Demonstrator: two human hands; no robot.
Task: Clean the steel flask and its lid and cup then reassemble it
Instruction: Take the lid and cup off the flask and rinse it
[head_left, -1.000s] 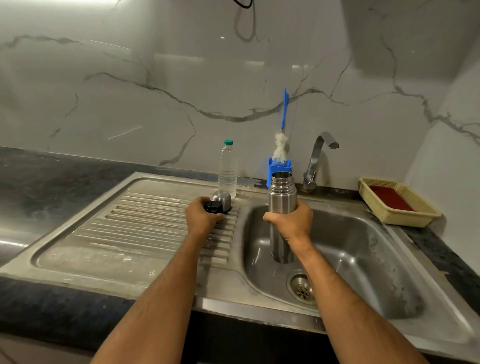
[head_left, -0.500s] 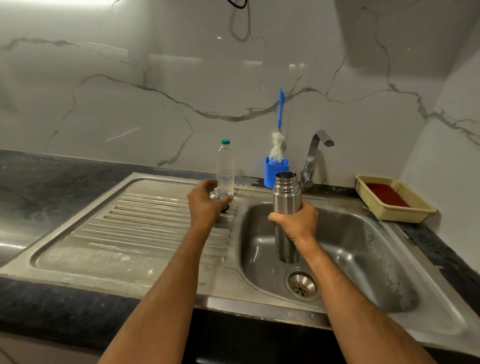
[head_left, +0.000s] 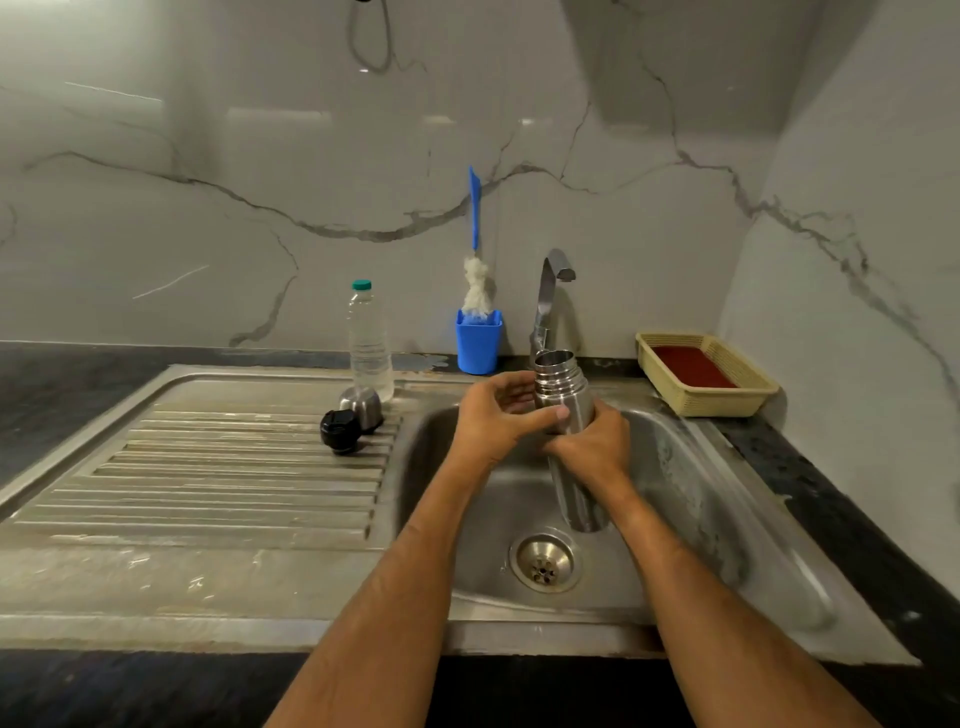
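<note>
The open-mouthed cylindrical steel flask (head_left: 563, 395) is held upright over the steel sink basin (head_left: 701, 499), under the curved chrome tap (head_left: 550, 291). The grip of the right hand (head_left: 592, 447) is wrapped round its middle; the left hand (head_left: 498, 421) clasps its shoulder. At ten o'clock from the flask, the black round lid (head_left: 338, 430) and domed steel cup (head_left: 363, 407) lie on the ribbed draining surface (head_left: 208, 478), touching each other.

Head view, down over sink (head_left: 675, 467)

No readable text, label, brand or number on anything in view.
</note>
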